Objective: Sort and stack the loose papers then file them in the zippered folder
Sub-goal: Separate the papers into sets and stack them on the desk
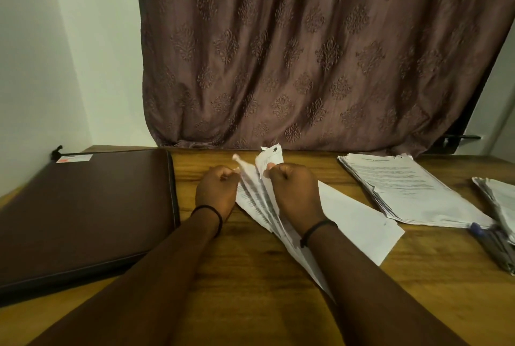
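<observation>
A small bundle of printed papers (257,200) stands on edge at the middle of the wooden table (250,276), its top corners curled and frayed. My left hand (216,192) pinches the bundle's upper left corner. My right hand (292,189) grips its upper right part, fingers curled round the sheets. A blank white sheet (359,223) lies flat under and to the right of my right wrist. The brown zippered folder (83,212) lies closed at the left.
A thick stack of printed papers (412,189) lies at the right, with another pile (498,200) at the far right edge. Pens (493,245) lie in front of that pile. A patterned brown curtain (306,53) hangs behind the table.
</observation>
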### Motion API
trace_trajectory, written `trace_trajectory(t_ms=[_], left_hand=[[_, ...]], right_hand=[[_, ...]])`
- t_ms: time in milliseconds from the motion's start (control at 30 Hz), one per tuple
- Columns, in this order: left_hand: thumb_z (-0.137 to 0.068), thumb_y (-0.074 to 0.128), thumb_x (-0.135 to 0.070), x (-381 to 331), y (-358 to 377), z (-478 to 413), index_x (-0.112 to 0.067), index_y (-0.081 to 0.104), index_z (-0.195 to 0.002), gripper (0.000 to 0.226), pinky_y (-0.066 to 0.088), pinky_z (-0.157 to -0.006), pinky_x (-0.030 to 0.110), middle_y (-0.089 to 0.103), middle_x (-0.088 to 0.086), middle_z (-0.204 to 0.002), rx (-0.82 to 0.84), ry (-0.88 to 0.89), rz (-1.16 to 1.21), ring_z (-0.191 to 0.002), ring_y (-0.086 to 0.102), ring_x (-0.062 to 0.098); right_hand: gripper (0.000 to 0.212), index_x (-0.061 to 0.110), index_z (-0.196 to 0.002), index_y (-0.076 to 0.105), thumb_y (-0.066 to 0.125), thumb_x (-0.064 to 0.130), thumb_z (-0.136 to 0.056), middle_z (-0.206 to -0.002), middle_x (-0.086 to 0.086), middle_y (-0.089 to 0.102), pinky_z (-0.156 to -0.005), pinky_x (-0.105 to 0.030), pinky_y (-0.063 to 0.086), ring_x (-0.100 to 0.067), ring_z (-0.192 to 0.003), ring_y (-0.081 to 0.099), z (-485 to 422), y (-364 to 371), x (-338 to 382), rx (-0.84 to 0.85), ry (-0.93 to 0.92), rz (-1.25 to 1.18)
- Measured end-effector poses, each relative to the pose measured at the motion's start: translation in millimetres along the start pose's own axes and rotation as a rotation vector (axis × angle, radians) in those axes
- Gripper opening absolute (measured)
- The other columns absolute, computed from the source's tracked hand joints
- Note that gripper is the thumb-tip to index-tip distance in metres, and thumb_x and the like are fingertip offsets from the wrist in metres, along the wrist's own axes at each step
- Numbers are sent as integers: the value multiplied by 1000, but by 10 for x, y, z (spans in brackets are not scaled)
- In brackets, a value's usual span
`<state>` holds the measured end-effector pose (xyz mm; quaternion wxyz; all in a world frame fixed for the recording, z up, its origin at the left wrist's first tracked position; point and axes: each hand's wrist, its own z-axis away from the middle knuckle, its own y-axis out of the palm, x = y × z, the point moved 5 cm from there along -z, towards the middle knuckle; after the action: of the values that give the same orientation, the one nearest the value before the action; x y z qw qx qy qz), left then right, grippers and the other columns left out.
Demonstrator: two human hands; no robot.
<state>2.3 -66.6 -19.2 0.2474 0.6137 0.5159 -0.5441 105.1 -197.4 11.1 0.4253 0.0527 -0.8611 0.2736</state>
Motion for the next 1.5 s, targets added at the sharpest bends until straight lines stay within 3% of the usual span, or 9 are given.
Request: trace_trajectory(t_ms=[100, 200, 400, 567, 767, 900, 1000, 1233, 1500], left_hand=[[-96, 53, -41, -11, -6, 6, 2, 69, -81, 49, 49, -72, 42, 68, 19, -82, 20, 5, -79, -79, 63, 33], [-92, 62, -32, 42, 24, -18, 1, 69, -75, 38, 51, -71, 42, 70, 19, -78, 47, 23, -108, -77, 64, 34], [-83, 76, -15, 161, 17, -52, -7, 65, -81, 14, 55, -82, 41, 71, 14, -89, 38, -244, 286, -81, 64, 26], [-80, 78, -17, 159, 21, -56, -4, 68, -77, 16, 59, -80, 45, 74, 15, -84, 37, -227, 301, -83, 70, 34], [-91, 66, -25, 180, 50, -89, -7, 69, -79, 22, 53, -66, 32, 73, 15, -86, 58, -219, 331, -75, 64, 24], [-92, 63, -14, 222, 52, -127, -8, 67, -76, 18, 55, -71, 38, 72, 17, -88, 33, -242, 328, -81, 65, 29], [-92, 62, -13, 245, 49, -137, -6, 69, -81, 15, 57, -80, 45, 73, 18, -91, 28, -242, 317, -82, 67, 31], [-92, 61, -10, 229, 25, -116, -3, 72, -93, 13, 54, -65, 32, 73, 13, -90, 14, -203, 328, -78, 67, 24], [-79, 77, -13, 185, -42, -111, -11, 73, -74, 7, 59, -72, 44, 74, 10, -76, -74, -145, 310, -76, 70, 34]], right_hand=[[18, 13, -100, 73, 55, 13, -95, -102, -1, 72, -85, -29, 52, -12, -92, 62, 4, 26, -11, 41, 27, 35], [29, 21, -118, 60, 61, 8, -92, -120, 0, 67, -72, -13, 47, -8, -97, 58, 27, -22, -11, 42, 85, -58], [43, 23, -119, 55, 77, 14, -83, -105, 4, 66, -62, -14, 45, -3, -80, 58, 5, -130, -48, -43, 177, -154], [20, 19, -78, 64, 83, 24, -76, -82, 7, 70, -66, -35, 58, -8, -73, 63, 30, -67, -26, -25, 105, -48], [45, 17, -60, 45, 72, 45, -85, -55, 2, 39, -55, -31, 32, -10, -54, 33, 85, -9, 21, 43, 63, -82], [16, 15, -97, 59, 60, 31, -97, -82, 1, 63, -70, -28, 40, -9, -74, 53, 53, -64, -17, -31, 106, -62], [43, 27, -135, 42, 56, 12, -97, -110, -5, 67, -83, -30, 49, -22, -97, 63, 84, -170, 33, -120, 32, 67], [25, 12, -117, 70, 58, 10, -95, -120, -8, 64, -87, -29, 51, -23, -102, 61, 79, -209, 169, -190, -183, 376], [42, 19, -123, 68, 55, 47, -95, -123, 1, 65, -93, -27, 45, -14, -109, 58, 128, 68, 233, 195, -171, 425]])
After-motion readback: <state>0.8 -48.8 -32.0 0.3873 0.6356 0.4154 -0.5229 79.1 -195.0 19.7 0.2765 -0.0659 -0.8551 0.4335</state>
